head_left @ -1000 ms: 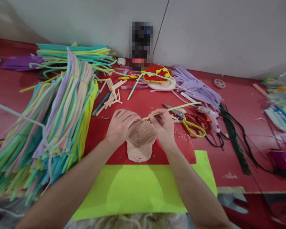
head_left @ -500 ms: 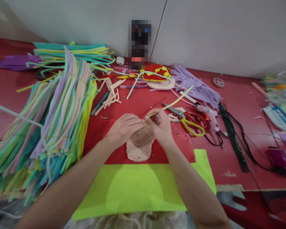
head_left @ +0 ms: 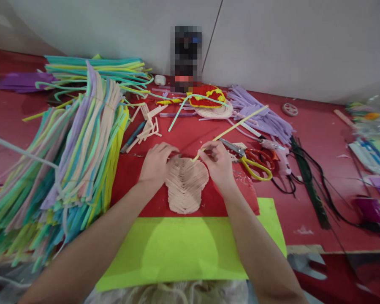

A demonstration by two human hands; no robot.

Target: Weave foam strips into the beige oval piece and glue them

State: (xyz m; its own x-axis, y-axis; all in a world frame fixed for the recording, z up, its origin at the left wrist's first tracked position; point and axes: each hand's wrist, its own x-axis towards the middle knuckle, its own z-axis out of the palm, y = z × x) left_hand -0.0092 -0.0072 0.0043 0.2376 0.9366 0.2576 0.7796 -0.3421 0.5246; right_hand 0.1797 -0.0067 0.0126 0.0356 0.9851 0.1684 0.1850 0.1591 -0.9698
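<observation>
A pale pink piece of pipe cleaners (head_left: 186,185), laid in a herringbone pattern, lies flat in front of me. Its upper part is wide and its lower part narrower. At its upper left edge, my left hand (head_left: 156,164) has its fingers curled and closed on the rim; the fingertips are partly hidden. Across from it, my right hand (head_left: 221,165) pinches a pale yellow pipe cleaner (head_left: 240,122) near one end. The bent short end touches the top of the piece, while the long end points up and right. Beneath the piece is a red sheet (head_left: 129,185).
A lime green sheet (head_left: 177,249) lies nearest me. Bundled pipe cleaners (head_left: 85,126) crowd the left. Scissors (head_left: 256,168) and a pink glue gun (head_left: 280,156) with its cord lie right of my right hand. Purple pipe cleaners (head_left: 259,109) and a pixelated dark object (head_left: 186,57) are behind.
My hands have moved apart, the left leftward and the right slightly rightward, uncovering the top of the pink piece. The yellow pipe cleaner has shifted up and right with my right hand.
</observation>
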